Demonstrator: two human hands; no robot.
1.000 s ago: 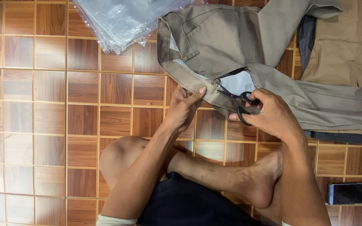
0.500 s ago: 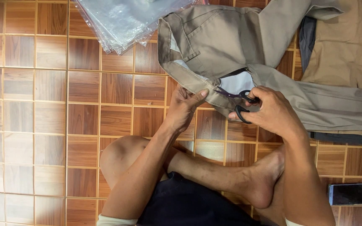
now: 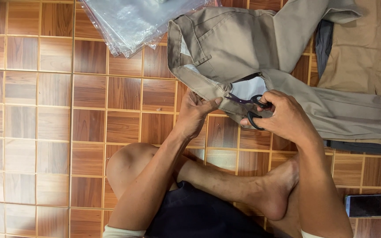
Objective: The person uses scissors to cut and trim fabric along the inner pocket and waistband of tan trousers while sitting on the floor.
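- Two hands at work on khaki trousers (image 3: 243, 48), spread on the tiled floor (image 3: 89, 110) ahead of crossed legs.
- Left hand (image 3: 195, 115) closed on the waistband (image 3: 201, 88), thumb pressing the fabric edge flat.
- Right hand (image 3: 283, 115) wrapped through the black loops of scissors (image 3: 253, 105), blades aimed left into the opened fly, tips close to the left thumb.
- Risk of nicking that thumb, given so small a gap between blade tips and skin.
- Risk of snipping the white lining (image 3: 248, 87) or outer cloth if the fabric bunches or slackens under the pinch.
- Nearby: clear plastic bags (image 3: 133, 22) at top, phone (image 3: 366, 205) beside the right knee, further garments (image 3: 362, 57) at right.
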